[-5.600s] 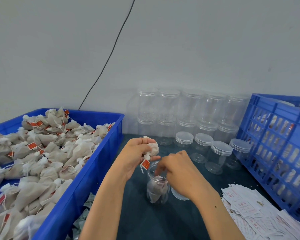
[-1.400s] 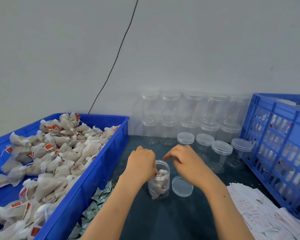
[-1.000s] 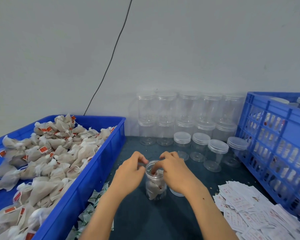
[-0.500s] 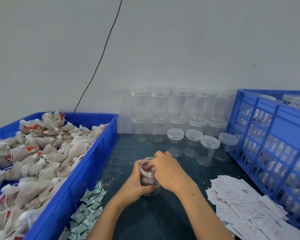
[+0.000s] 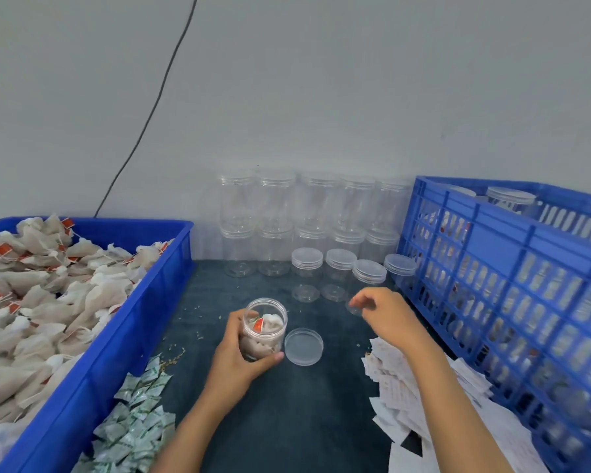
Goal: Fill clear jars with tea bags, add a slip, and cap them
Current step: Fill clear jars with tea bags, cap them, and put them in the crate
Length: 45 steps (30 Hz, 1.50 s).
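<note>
Clear plastic jar (image 5: 264,331), likely light and slick, sits wrapped in left hand (image 5: 236,356) fingers; right hand (image 5: 386,314) hangs loosely curled, empty, beside it.

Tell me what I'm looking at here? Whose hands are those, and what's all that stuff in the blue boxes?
Those hands belong to a person wearing a camera on their head, so you see what they see, looking down at a table. They are packing tea.

The left hand grips a clear jar with tea bags inside. It has no lid on; its lid lies beside it. The right hand holds nothing and hovers above a pile of paper slips.

The blue bin on the left is heaped with tea bags. The blue crate on the right holds jars. Empty capped jars are stacked by the wall, and small green-and-white packets lie near the bin.
</note>
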Each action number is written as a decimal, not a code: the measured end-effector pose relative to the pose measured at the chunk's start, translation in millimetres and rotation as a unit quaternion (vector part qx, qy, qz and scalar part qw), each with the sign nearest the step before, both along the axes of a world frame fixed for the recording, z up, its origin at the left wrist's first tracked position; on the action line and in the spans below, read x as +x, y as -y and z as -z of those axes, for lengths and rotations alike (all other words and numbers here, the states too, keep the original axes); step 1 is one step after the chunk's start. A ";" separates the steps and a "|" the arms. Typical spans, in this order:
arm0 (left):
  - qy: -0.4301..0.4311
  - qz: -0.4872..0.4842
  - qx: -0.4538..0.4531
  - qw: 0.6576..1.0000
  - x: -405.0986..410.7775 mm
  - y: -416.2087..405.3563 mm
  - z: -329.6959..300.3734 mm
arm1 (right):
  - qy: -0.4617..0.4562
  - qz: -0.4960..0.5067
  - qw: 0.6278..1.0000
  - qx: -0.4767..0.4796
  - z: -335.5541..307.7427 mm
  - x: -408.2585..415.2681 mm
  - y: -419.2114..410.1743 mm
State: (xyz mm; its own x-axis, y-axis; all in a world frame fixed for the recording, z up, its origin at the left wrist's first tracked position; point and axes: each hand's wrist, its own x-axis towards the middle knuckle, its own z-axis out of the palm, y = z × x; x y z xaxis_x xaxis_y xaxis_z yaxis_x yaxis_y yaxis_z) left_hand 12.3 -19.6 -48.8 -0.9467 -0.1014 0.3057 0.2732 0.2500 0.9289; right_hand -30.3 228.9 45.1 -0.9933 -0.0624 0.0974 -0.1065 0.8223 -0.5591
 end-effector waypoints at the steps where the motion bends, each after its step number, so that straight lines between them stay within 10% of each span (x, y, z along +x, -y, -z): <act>1: -0.010 -0.006 0.000 1.000 0.0 -1.2 0.3 | 0.015 0.018 0.999 0.033 5.4 0.1 -10.7; 12: -0.038 -0.040 0.024 0.998 -2.6 -1.2 1.7 | 0.177 0.116 0.969 0.132 35.2 10.3 -52.6; 36: -0.032 -0.064 0.022 0.997 -2.6 -4.0 5.2 | -0.017 0.171 0.985 -0.022 35.1 12.0 -56.9; 45: -0.034 -0.074 0.009 0.997 -0.4 -6.1 5.1 | -0.145 -0.034 0.973 -0.174 -41.0 25.7 13.8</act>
State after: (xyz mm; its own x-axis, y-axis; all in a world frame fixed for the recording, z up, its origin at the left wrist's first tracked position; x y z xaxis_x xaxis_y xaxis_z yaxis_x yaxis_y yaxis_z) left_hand 11.9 -13.6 -53.9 -0.8978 -0.2451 0.3658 0.2972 0.2758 0.9141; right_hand -4.6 215.2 86.1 -0.9159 -0.0403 0.3994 -0.3485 0.5733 -0.7415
